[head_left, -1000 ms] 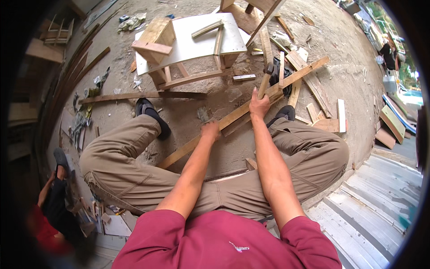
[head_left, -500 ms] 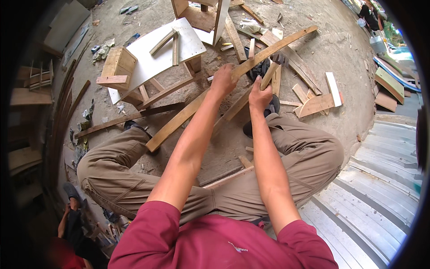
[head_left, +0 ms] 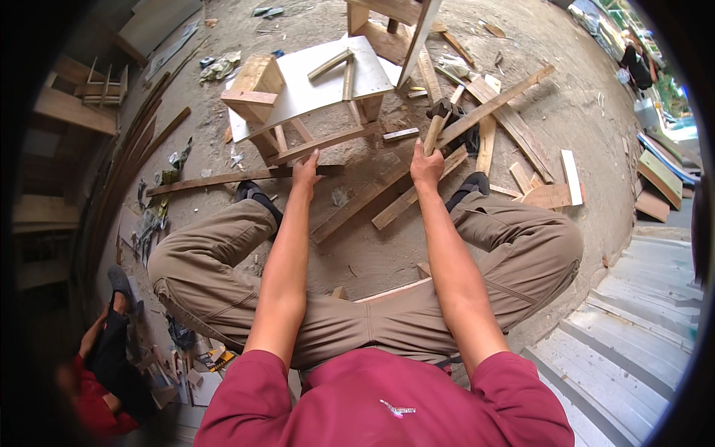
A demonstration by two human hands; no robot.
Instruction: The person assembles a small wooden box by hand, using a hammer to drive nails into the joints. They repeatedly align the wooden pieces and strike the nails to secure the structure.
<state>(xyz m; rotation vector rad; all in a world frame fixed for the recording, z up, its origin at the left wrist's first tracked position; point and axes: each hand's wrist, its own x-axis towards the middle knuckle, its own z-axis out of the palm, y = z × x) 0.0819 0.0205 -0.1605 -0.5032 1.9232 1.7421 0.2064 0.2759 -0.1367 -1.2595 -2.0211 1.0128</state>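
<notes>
In my right hand is a hammer, gripped by its wooden handle with the dark head pointing away from me. Below and beyond that hand lies a long board on the ground, slanting from near left to far right. A shorter board rests close beside it. My left hand closes around a dark narrow plank near its right end; the fingertips are partly hidden. Just past this hand stands a low wooden frame with a white top, bearing a small wooden box and two joined sticks.
Another wooden piece stands at the far middle. Scrap boards lie at the right beside my shoe. Corrugated metal sheets cover the near right. Another person sits at the lower left. Plastic litter lies at left.
My left hand has let go of the long board, which now lies on the ground, and has moved left to the dark plank. The right hand still holds the hammer. The view has shifted.
</notes>
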